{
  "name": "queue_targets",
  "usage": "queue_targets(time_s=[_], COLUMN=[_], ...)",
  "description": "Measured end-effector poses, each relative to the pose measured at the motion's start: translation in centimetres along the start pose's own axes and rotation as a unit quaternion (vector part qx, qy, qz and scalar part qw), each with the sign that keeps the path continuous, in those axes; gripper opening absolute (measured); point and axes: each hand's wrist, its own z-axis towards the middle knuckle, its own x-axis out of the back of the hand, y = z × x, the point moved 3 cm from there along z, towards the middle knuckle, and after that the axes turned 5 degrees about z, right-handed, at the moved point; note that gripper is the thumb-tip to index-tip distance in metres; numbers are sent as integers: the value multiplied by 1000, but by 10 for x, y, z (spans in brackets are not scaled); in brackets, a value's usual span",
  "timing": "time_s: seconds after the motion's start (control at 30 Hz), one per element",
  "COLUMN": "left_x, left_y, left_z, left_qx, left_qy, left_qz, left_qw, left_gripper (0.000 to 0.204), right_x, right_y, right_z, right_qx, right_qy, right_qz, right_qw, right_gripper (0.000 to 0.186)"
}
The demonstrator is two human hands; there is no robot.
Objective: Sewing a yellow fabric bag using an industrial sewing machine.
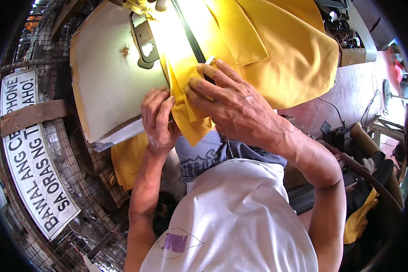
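Observation:
A long piece of yellow fabric (192, 133), with a dark strip (192, 43) along it, lies on the pale sewing table (99, 86) under a lit sewing machine head (145, 7). A metal plate (143, 61) is set in the table, left of the fabric. My left hand (161, 118) is at the fabric's left edge by the table's front, fingers curled on it. My right hand (235, 104) grips the fabric, fingers bent over the dark strip beside a small white piece (209, 60); its thumb is hidden. More yellow fabric (288, 50) spreads to the right.
A wire mesh (93, 163) with a white sign (38, 186) stands at the left. A tray (356, 56) of small dark items is at upper right. Cables, rolls (365, 140) and yellow cloth (358, 217) lie at the right. More yellow cloth (129, 161) hangs below the table.

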Motion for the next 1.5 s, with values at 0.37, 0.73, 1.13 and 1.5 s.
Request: queue_targets(time_s=[0.37,0.73,1.13,1.5], left_x=[10,11,2,9], left_y=[2,-5,0,-11], left_z=[26,25,40,64], left_qx=[-19,-22,-85,-69], left_qy=[-78,-130,-120,-118], left_qz=[3,-4,16,-41], left_qw=[997,991,989,990], left_gripper=[55,53,42,20], right_x=[1,7,16,-46], right_y=[-1,-3,3,-68], right_z=[0,4,-6,-78], right_qx=[11,1,-41,29], right_qy=[-23,-53,-44,-3], right_qz=[-10,-10,56,4], right_qw=[1000,999,997,1000], right_gripper=[39,57,40,45])
